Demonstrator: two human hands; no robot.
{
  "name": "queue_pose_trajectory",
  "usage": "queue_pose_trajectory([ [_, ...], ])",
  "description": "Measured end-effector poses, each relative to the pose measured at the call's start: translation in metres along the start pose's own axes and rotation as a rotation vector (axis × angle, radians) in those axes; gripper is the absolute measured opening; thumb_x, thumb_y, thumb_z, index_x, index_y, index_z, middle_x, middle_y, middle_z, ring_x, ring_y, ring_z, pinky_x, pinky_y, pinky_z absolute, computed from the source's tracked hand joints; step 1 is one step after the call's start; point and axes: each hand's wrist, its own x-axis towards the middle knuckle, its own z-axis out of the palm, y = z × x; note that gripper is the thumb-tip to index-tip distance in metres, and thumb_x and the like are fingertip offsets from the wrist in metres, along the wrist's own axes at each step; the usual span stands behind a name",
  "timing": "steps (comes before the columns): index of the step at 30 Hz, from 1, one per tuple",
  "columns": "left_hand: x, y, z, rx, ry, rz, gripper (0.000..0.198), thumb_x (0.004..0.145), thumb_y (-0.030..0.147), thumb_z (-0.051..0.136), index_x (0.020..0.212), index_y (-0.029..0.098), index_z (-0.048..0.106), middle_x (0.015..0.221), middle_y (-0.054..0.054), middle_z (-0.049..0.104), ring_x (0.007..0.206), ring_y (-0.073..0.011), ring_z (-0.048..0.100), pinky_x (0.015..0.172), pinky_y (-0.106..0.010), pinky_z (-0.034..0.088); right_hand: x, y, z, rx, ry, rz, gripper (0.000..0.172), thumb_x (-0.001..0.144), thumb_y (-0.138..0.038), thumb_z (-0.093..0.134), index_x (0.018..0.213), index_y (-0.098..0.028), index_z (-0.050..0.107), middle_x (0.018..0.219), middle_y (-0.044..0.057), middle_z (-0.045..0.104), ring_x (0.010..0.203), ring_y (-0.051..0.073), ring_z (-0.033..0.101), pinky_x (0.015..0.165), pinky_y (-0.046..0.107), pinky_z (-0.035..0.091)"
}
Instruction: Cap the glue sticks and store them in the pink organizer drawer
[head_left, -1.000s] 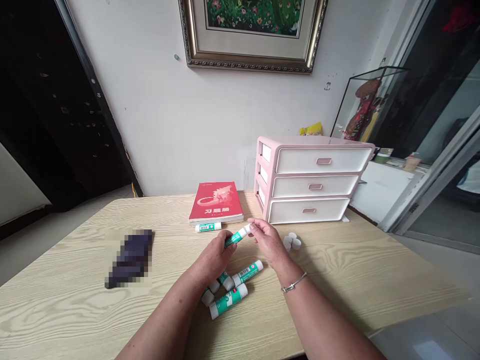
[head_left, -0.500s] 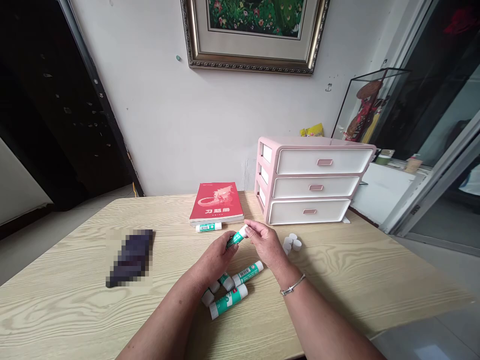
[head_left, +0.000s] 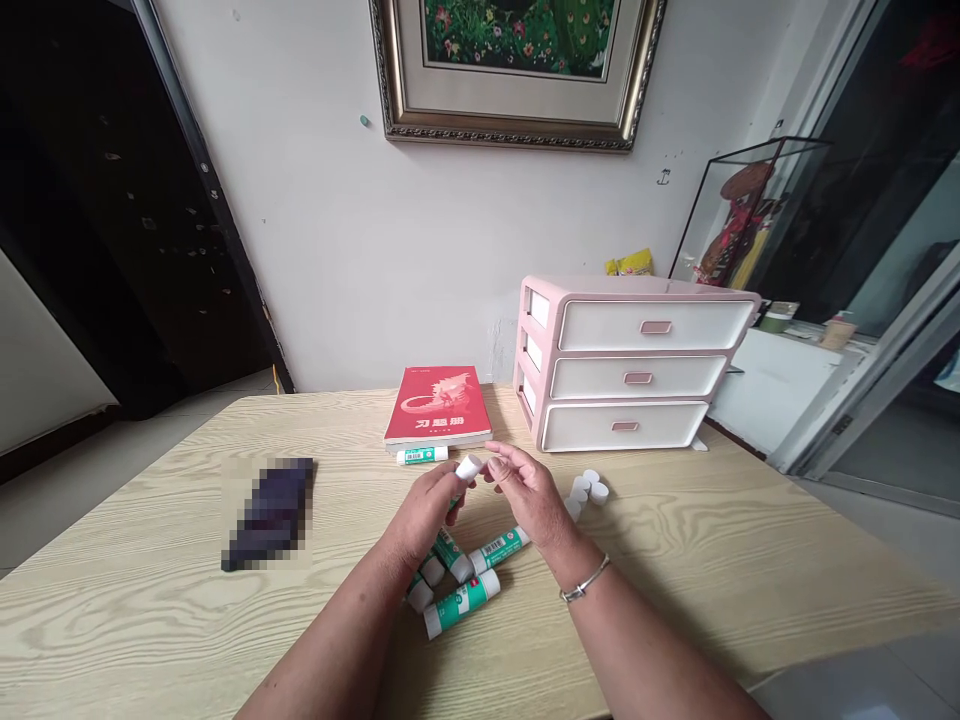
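Observation:
My left hand (head_left: 426,510) is closed round a green-and-white glue stick (head_left: 469,467), its white end pointing up and right. My palm and fingers cover most of its green label. Just right of that white end is my right hand (head_left: 529,490), index finger stretched out and thumb apart from it; whether a fingertip touches the stick I cannot tell. Below the hands lie several more glue sticks (head_left: 463,604), some partly behind my left wrist. Small white round caps (head_left: 598,493) sit beside my right hand, one partly hidden by it.
One glue stick (head_left: 422,456) lies along the front of a red book (head_left: 439,405). A pink-and-white drawer unit (head_left: 637,378) stands at the table's back right. On the left of the wooden table (head_left: 150,560) is a dark, pixelated item (head_left: 270,515).
The glue stick in my left hand has tilted more upright and shifted slightly left. My right fingers have loosened from its white end and spread. The view has shifted slightly.

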Motion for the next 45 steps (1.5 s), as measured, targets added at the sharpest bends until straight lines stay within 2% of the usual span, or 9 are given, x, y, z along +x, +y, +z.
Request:
queue_pose_trajectory([
  [3, -0.001, -0.001, -0.004, -0.092, 0.094, 0.026, 0.05, 0.092, 0.057, 0.038, 0.064, 0.019, 0.054, 0.054, 0.002, 0.048, 0.049, -0.0119, 0.043, 0.052, -0.026, 0.036, 0.001, -0.002, -0.004, -0.023, 0.078, 0.029, 0.045, 0.092, -0.052, 0.057, 0.117, -0.016, 0.067, 0.084, 0.008, 0.074, 0.079, 0.019, 0.067, 0.071, 0.03, 0.052],
  [6, 0.002, -0.004, -0.006, -0.168, 0.131, 0.0, 0.057, 0.09, 0.066, 0.04, 0.058, 0.02, 0.05, 0.048, 0.002, 0.045, 0.043, -0.0106, 0.039, 0.047, -0.025, 0.033, 0.002, -0.002, -0.006, -0.045, 0.117, 0.034, 0.046, 0.092, -0.055, 0.055, 0.112, -0.016, 0.068, 0.078, 0.007, 0.072, 0.072, 0.018, 0.065, 0.066, 0.029, 0.05],
  [10, 0.005, -0.006, -0.008, -0.272, 0.163, -0.023, 0.054, 0.088, 0.062, 0.045, 0.052, 0.022, 0.043, 0.042, 0.004, 0.039, 0.037, -0.0092, 0.033, 0.041, -0.025, 0.027, 0.003, 0.001, -0.004, -0.052, 0.113, 0.041, 0.045, 0.09, -0.057, 0.055, 0.104, -0.016, 0.069, 0.069, 0.004, 0.069, 0.065, 0.016, 0.063, 0.063, 0.028, 0.05],
  [15, 0.007, -0.004, -0.011, -0.422, 0.148, -0.023, 0.049, 0.087, 0.055, 0.036, 0.049, 0.024, 0.038, 0.04, 0.005, 0.032, 0.033, -0.0083, 0.025, 0.038, -0.025, 0.023, 0.004, 0.004, -0.002, -0.051, 0.087, 0.07, 0.048, 0.088, -0.058, 0.055, 0.101, -0.015, 0.07, 0.064, 0.003, 0.067, 0.061, 0.016, 0.062, 0.06, 0.027, 0.05],
  [28, 0.001, 0.009, -0.007, -0.387, 0.212, -0.002, 0.043, 0.085, 0.05, 0.03, 0.05, 0.026, 0.03, 0.042, 0.005, 0.028, 0.036, -0.0101, 0.024, 0.038, -0.025, 0.024, 0.005, 0.009, -0.004, -0.047, 0.103, 0.093, 0.051, 0.089, -0.062, 0.052, 0.101, -0.015, 0.07, 0.061, 0.002, 0.065, 0.057, 0.015, 0.06, 0.058, 0.026, 0.048],
  [31, 0.003, 0.005, -0.013, -0.21, 0.254, -0.006, 0.043, 0.088, 0.051, 0.034, 0.055, 0.024, 0.038, 0.045, 0.004, 0.037, 0.04, -0.0114, 0.034, 0.043, -0.026, 0.031, 0.006, 0.01, -0.005, -0.062, 0.099, 0.093, 0.052, 0.089, -0.062, 0.05, 0.102, -0.015, 0.07, 0.06, 0.002, 0.065, 0.057, 0.016, 0.06, 0.058, 0.026, 0.048],
  [37, 0.022, -0.02, -0.037, 0.586, 0.211, -0.146, 0.026, 0.086, 0.041, 0.045, 0.093, 0.02, 0.057, 0.082, -0.006, 0.069, 0.074, -0.0227, 0.063, 0.062, -0.029, 0.042, 0.006, 0.015, -0.006, -0.108, 0.076, 0.095, 0.049, 0.091, -0.059, 0.049, 0.102, -0.015, 0.069, 0.061, 0.002, 0.065, 0.059, 0.016, 0.061, 0.059, 0.026, 0.048],
  [41, 0.032, -0.038, -0.043, 0.74, 0.182, -0.184, 0.036, 0.08, 0.03, 0.052, 0.113, 0.019, 0.06, 0.104, -0.015, 0.073, 0.092, -0.0307, 0.068, 0.073, -0.034, 0.044, 0.005, 0.013, -0.005, -0.138, 0.077, 0.107, 0.049, 0.091, -0.059, 0.048, 0.102, -0.016, 0.069, 0.06, 0.002, 0.065, 0.059, 0.016, 0.06, 0.059, 0.026, 0.047],
  [45, 0.033, -0.049, -0.044, 0.819, 0.12, -0.134, 0.048, 0.075, 0.02, 0.055, 0.122, 0.02, 0.064, 0.115, -0.017, 0.073, 0.105, -0.0329, 0.067, 0.084, -0.037, 0.046, 0.006, 0.013, -0.006, -0.158, 0.079, 0.118, 0.05, 0.091, -0.059, 0.047, 0.102, -0.016, 0.069, 0.06, 0.002, 0.065, 0.058, 0.016, 0.058, 0.058, 0.026, 0.046],
])
